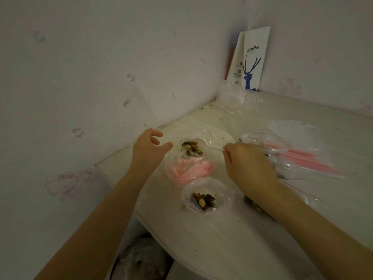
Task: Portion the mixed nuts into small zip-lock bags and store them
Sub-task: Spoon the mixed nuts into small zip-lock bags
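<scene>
My right hand (pixel 247 165) grips the handle of a clear plastic spoon (pixel 210 146), whose bowl lies over a small heap of mixed nuts (pixel 191 147) inside an open zip-lock bag (pixel 203 136). My left hand (pixel 149 151) hovers just left of that bag, fingers loosely spread, holding nothing. A second small bag (pixel 224 194) with nuts (pixel 203 200) in it sits nearer to me, mouth open. Between the two lies a bunched pink-strip bag (pixel 191 170). More nuts show dimly under my right forearm.
A stack of unused zip-lock bags (pixel 302 156) with pink seals lies to the right. A white coffee paper bag (pixel 252 59) leans in the wall corner behind crumpled clear plastic (pixel 234 98). The table edge (pixel 181 257) curves near me; a bundle sits below it.
</scene>
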